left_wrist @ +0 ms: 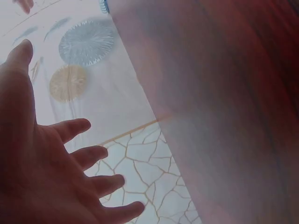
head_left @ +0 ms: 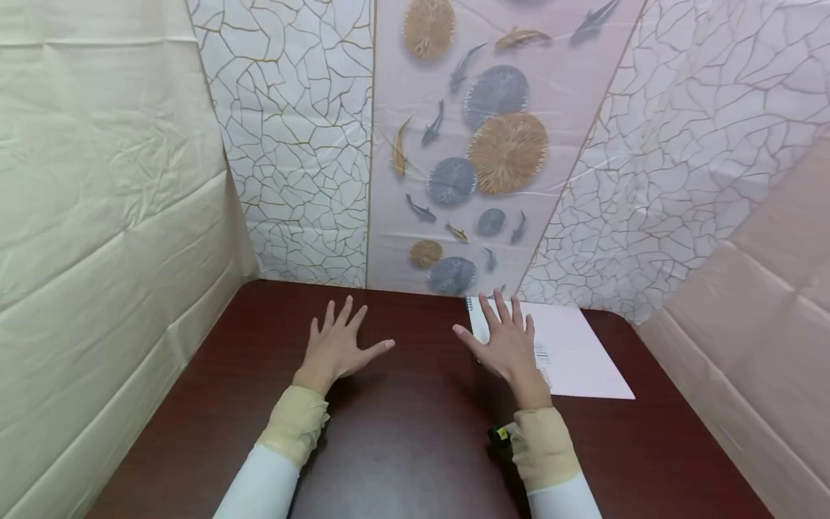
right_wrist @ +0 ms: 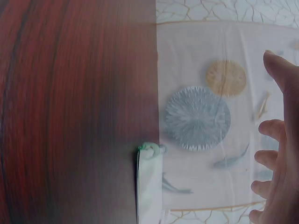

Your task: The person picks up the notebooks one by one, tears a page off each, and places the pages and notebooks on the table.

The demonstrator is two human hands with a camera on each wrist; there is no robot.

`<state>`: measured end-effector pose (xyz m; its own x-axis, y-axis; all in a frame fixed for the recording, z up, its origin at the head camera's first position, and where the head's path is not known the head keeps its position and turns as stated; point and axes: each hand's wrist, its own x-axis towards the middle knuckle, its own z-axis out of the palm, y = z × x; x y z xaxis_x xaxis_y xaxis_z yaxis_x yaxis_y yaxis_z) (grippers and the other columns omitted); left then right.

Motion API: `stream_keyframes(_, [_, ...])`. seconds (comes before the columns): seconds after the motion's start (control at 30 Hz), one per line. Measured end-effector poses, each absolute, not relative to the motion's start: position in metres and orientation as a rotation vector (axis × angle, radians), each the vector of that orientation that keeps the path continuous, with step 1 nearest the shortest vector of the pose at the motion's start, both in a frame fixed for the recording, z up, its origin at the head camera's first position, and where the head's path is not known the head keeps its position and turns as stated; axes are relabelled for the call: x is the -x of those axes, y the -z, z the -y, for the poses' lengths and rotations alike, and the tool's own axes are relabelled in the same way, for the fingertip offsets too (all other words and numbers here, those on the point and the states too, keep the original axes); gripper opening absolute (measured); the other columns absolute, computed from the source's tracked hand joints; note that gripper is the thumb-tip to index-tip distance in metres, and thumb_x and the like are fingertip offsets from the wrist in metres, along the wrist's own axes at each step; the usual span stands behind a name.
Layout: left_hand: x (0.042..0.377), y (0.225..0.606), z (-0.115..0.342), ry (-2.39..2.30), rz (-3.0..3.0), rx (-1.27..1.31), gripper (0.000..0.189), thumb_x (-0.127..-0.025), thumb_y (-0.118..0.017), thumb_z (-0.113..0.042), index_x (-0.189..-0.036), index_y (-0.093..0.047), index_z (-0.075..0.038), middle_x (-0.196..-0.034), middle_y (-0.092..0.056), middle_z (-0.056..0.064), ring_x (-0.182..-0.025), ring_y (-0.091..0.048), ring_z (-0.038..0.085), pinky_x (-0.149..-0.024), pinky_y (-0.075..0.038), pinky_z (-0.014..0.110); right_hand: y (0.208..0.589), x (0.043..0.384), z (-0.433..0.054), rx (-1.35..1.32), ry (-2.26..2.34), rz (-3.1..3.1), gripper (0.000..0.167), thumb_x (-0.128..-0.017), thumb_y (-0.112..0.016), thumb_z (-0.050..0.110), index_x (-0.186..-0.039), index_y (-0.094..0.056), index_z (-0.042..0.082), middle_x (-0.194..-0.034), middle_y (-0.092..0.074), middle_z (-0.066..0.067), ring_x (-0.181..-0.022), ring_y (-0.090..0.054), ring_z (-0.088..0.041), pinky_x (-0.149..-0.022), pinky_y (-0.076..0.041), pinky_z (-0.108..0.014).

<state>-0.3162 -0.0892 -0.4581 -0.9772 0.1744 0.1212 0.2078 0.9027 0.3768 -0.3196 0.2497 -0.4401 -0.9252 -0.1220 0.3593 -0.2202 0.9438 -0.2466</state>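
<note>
My left hand [head_left: 335, 349] hovers over the left half of the dark wooden table [head_left: 402, 432], its fingers spread and nothing in it. On the other side, my right hand [head_left: 507, 347] is spread in the same way, also without anything in its grasp. Beneath and beside the right hand lies a white spiral-bound notebook [head_left: 577, 353], with some small print on its page partly covered by that hand. In the right wrist view the notebook [right_wrist: 150, 186] appears edge-on, and the fingers stay apart from it. Straight, parted fingers [left_wrist: 100, 186] show in the left wrist view too.
A patterned sheet with lily pads and fish [head_left: 454, 144] hangs behind the table's far edge. Cream cloth walls [head_left: 110, 216] stand at the left and right sides. Both wrists carry tan wraps [head_left: 545, 443], and a small black device [head_left: 499, 437] sits under the right one.
</note>
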Motion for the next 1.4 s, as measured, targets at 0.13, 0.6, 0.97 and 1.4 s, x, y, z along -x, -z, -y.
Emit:
stream_keyframes(0.13, [0.315,0.461,0.084,0.635,3.005,0.333,0.112,-0.087,-0.042,-0.094,-0.171,-0.026,-0.022,-0.177,-0.016,0.014,-0.16,-0.012,0.047,-0.122,-0.016,0.073,0.44,0.32,-0.258,-0.24,-0.426,2.741,0.095,-0.096,-0.051,0.077,-0.169,-0.031,0.019,-0.175,-0.022,-0.014,-0.162,-0.006,-0.045,-0.121,-0.009,-0.075])
stream_keyframes(0.6, [0.309,0.455,0.039,0.666,2.979,0.527,0.108,-0.088,-0.043,-0.093,-0.169,-0.033,-0.023,-0.174,-0.029,0.007,-0.16,-0.021,0.04,-0.123,-0.023,0.067,0.424,0.319,-0.295,-0.186,-0.462,2.732,0.095,-0.099,-0.051,0.072,-0.17,-0.026,0.014,-0.174,-0.022,-0.019,-0.159,-0.012,-0.049,-0.121,-0.012,-0.074])
stream_keyframes(0.97, [0.326,0.459,-0.026,0.626,2.983,0.733,0.087,-0.101,-0.044,-0.078,-0.167,-0.038,-0.021,-0.168,-0.04,0.01,-0.155,-0.034,0.037,-0.12,-0.035,0.058,0.43,0.323,-0.309,-0.143,-0.495,2.771,0.094,-0.101,-0.052,0.07,-0.171,-0.022,0.014,-0.173,-0.023,-0.023,-0.156,-0.02,-0.053,-0.118,-0.017,-0.077])
stream_keyframes(1.4, [0.349,0.469,-0.113,0.328,3.006,1.01,0.072,-0.11,-0.046,-0.058,-0.166,-0.038,-0.013,-0.175,-0.027,0.004,-0.16,-0.025,0.033,-0.121,-0.037,0.053,0.444,0.319,-0.333,-0.026,-0.442,2.927,0.096,-0.101,-0.056,0.067,-0.169,-0.025,0.007,-0.169,-0.025,-0.03,-0.153,-0.019,-0.059,-0.115,-0.018,-0.081])
